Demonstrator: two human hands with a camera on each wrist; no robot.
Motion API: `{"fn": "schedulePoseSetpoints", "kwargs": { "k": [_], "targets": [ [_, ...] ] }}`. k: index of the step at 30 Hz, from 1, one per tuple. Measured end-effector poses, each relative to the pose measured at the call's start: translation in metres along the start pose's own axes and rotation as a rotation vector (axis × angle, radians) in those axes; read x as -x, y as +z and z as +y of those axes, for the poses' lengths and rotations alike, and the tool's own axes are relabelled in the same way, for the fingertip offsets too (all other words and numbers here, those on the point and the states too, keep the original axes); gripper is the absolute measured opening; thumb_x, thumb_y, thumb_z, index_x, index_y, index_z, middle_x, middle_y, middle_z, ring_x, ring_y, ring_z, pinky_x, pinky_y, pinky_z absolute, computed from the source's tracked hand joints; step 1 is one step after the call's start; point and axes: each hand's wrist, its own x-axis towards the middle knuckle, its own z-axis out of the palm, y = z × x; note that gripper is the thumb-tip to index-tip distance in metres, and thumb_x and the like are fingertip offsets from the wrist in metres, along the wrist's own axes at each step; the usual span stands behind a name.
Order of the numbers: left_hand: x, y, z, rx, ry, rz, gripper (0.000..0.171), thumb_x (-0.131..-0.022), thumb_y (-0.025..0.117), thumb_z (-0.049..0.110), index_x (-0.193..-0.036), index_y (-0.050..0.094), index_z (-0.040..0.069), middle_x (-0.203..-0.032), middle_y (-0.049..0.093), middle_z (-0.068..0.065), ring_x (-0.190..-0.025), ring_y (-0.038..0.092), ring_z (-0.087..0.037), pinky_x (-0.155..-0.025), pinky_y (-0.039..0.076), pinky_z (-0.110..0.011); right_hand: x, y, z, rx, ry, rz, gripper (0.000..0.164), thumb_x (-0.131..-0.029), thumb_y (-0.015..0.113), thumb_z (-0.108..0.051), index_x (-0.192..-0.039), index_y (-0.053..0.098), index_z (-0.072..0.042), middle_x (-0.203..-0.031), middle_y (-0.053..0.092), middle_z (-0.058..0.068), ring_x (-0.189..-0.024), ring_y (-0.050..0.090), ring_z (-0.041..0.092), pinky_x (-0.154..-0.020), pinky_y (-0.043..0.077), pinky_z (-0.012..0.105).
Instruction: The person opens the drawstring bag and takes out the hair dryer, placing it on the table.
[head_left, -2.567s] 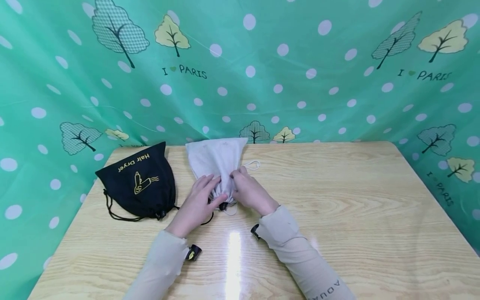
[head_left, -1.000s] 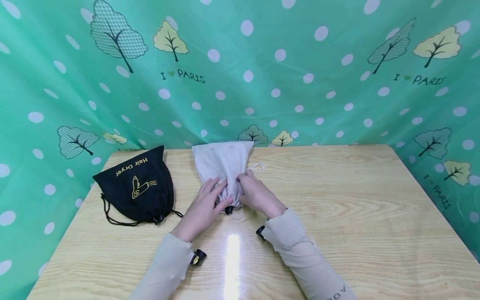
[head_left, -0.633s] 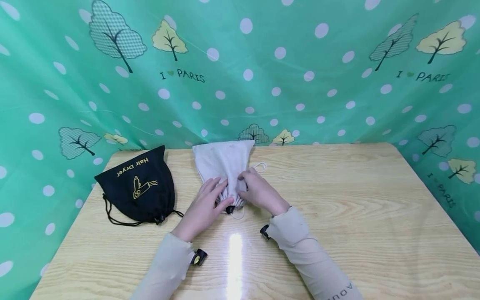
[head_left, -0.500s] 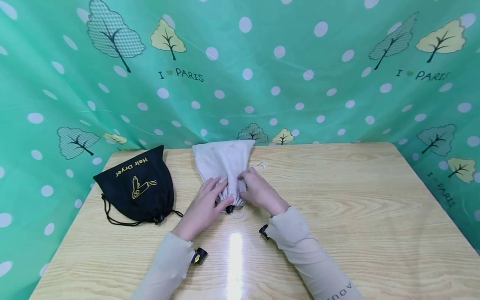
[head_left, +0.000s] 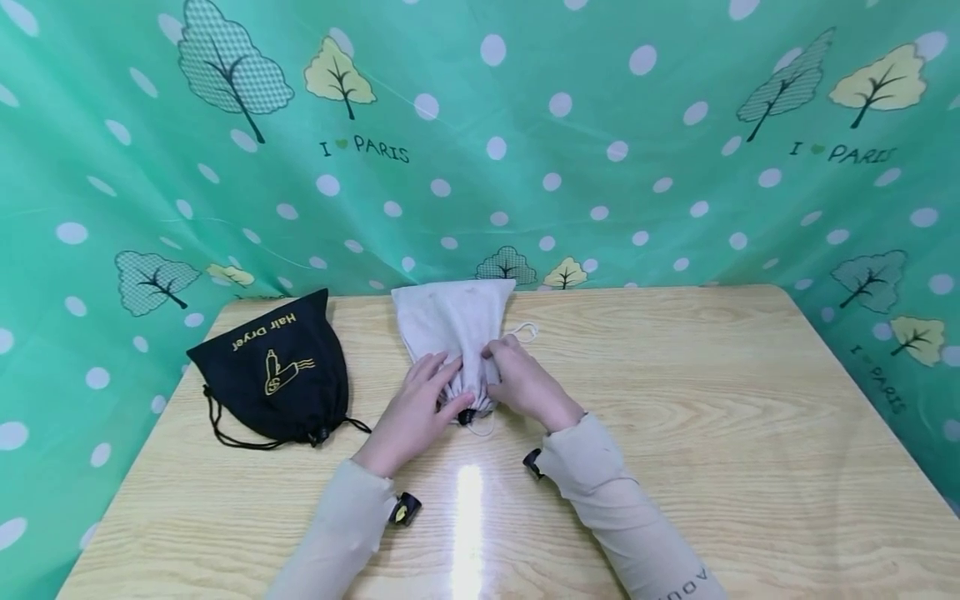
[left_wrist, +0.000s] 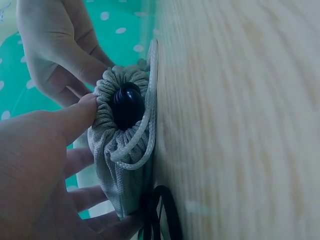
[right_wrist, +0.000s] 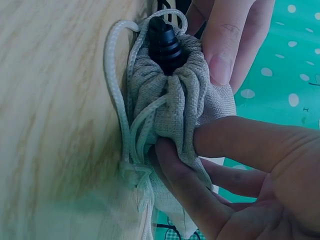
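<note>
A light grey drawstring bag (head_left: 452,315) lies flat on the table, its gathered mouth towards me. From that mouth a black ribbed end (right_wrist: 167,49) pokes out; the rest of what is inside is hidden by cloth. My left hand (head_left: 408,414) rests on the bag's left side with fingers spread, the thumb touching the rim of the mouth. On the other side my right hand (head_left: 527,386) pinches the fabric beside the mouth between thumb and finger, as the right wrist view shows. White drawstring cord (right_wrist: 116,80) loops out at both sides.
A black drawstring bag (head_left: 273,375) printed "Hair Dryer" lies at the left, its black cord (head_left: 247,443) trailing on the wooden table (head_left: 712,417). Behind the table hangs a green dotted curtain (head_left: 600,183). Black wrist cameras sit below both sleeves.
The grey bag has slid a little to the right, and both hands have moved with it. The black bag has stayed in place.
</note>
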Motion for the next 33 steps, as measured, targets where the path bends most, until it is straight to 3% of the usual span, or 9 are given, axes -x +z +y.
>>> {"fn": "schedulePoseSetpoints", "kwargs": {
  "k": [4, 13, 23, 28, 33],
  "targets": [
    [0.0, 0.001, 0.0, 0.009, 0.001, 0.007, 0.064, -0.099, 0.055, 0.048, -0.152, 0.042, 0.014, -0.16, 0.031, -0.015, -0.149, 0.021, -0.038, -0.116, 0.027, -0.059, 0.001, 0.001, 0.001, -0.01, -0.002, -0.003, 0.051, -0.087, 0.071, -0.001, -0.134, 0.052, 0.002, -0.127, 0.05, 0.018, -0.107, 0.058, 0.028, -0.097, 0.052, 0.041],
    [-0.003, 0.005, 0.004, 0.033, 0.006, -0.005, 0.067, -0.098, 0.056, 0.049, -0.153, 0.039, 0.016, -0.16, 0.029, -0.015, -0.15, 0.02, -0.036, -0.117, 0.026, -0.06, 0.005, -0.002, 0.004, 0.0, -0.009, 0.01, 0.054, -0.086, 0.07, 0.002, -0.136, 0.049, 0.001, -0.124, 0.05, 0.019, -0.096, 0.058, 0.026, -0.086, 0.055, 0.039],
    [0.0, -0.001, 0.003, 0.032, 0.011, -0.015, 0.068, -0.099, 0.054, 0.051, -0.154, 0.038, 0.015, -0.161, 0.028, -0.012, -0.151, 0.02, -0.033, -0.117, 0.026, -0.059, 0.009, -0.008, 0.006, -0.006, 0.011, -0.01, 0.058, -0.09, 0.071, -0.009, -0.142, 0.045, -0.005, -0.129, 0.049, 0.017, -0.1, 0.058, 0.026, -0.088, 0.054, 0.04],
    [0.004, -0.004, 0.001, -0.004, 0.052, 0.013, 0.064, -0.098, 0.056, 0.048, -0.152, 0.041, 0.016, -0.16, 0.033, -0.01, -0.149, 0.026, -0.031, -0.115, 0.031, -0.056, 0.015, -0.013, 0.01, -0.019, -0.033, -0.013, 0.06, -0.093, 0.069, -0.013, -0.145, 0.041, -0.005, -0.124, 0.052, 0.016, -0.097, 0.06, 0.024, -0.084, 0.055, 0.036],
    [0.008, -0.008, 0.001, -0.045, 0.104, 0.032, 0.053, -0.099, 0.06, 0.038, -0.146, 0.05, 0.016, -0.157, 0.038, -0.011, -0.146, 0.032, -0.03, -0.115, 0.033, -0.054, 0.027, -0.02, 0.019, -0.005, -0.112, -0.021, 0.053, -0.093, 0.069, -0.011, -0.141, 0.047, -0.008, -0.119, 0.057, 0.015, -0.1, 0.063, 0.026, -0.083, 0.056, 0.035]
  ]
}}
